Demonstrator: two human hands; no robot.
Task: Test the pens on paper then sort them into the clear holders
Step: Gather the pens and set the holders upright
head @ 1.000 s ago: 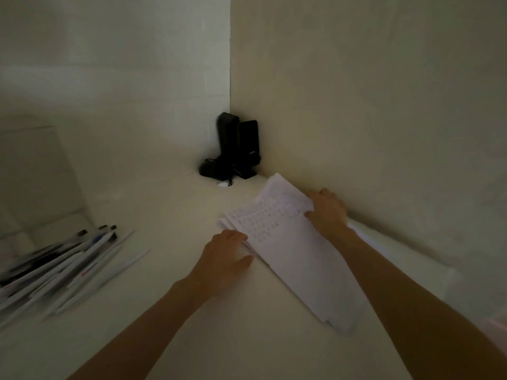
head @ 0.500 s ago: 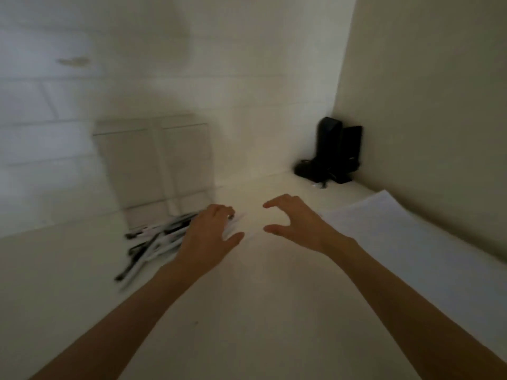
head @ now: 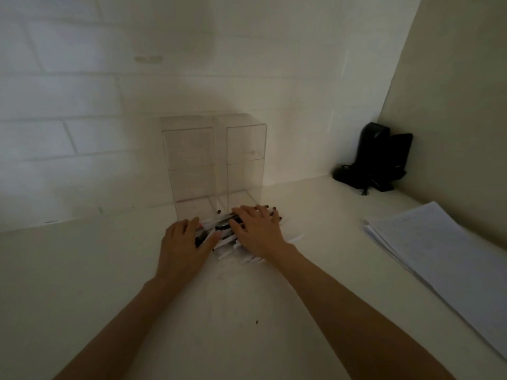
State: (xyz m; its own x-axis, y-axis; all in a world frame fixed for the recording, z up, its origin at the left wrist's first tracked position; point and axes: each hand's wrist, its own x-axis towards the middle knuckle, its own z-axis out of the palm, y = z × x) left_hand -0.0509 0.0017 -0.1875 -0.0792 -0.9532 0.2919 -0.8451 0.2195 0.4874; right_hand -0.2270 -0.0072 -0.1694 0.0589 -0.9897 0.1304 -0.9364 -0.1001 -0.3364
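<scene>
I see a white brick wall at far left, rising behind the pale surface. Near centre, the person's left hand lies on the left edge of a heap of pens. Its grip is slack, with the fingers fairly straight and the thumb stretched across the barrels. The pens, white and black, lie jumbled on the surface just in front of the clear holders, two tall see-through compartments standing side by side against the wall. Any print on the pens is too small for me to read.

The right hand presses flat on the right side of the heap, grip unclenched, fingers spread, nails dark. White pen ends poke out beside its wrist. In the far corner to the right stand black devices with a cord at their base. At right, well apart from the pens, a stack of paper lies along the side wall. Its top sheet carries faint writing I cannot read.
</scene>
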